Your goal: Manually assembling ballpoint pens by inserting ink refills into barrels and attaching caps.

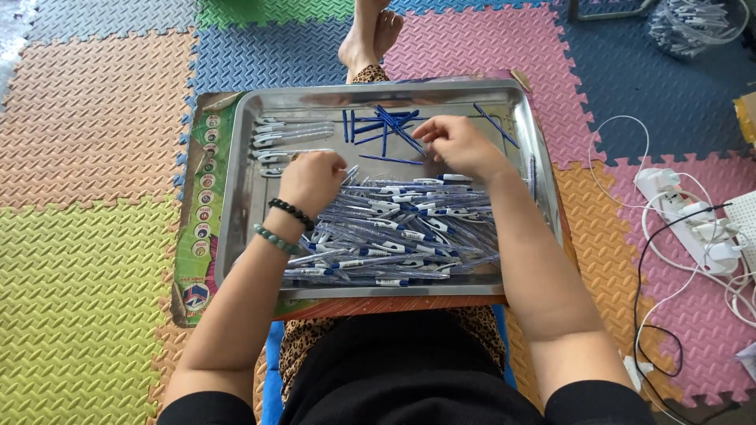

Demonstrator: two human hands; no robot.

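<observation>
Two hands work in the steel tray point(236, 197): our left hand point(313, 179) closes on a pen barrel point(276, 154); our right hand point(457, 142) pinches blue refills point(394, 122); next, we judge, insertion needs alignment

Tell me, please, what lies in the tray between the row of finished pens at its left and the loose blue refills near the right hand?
Only bare metal of the tray separates the finished pens from the blue refills, as the head view shows.
</observation>
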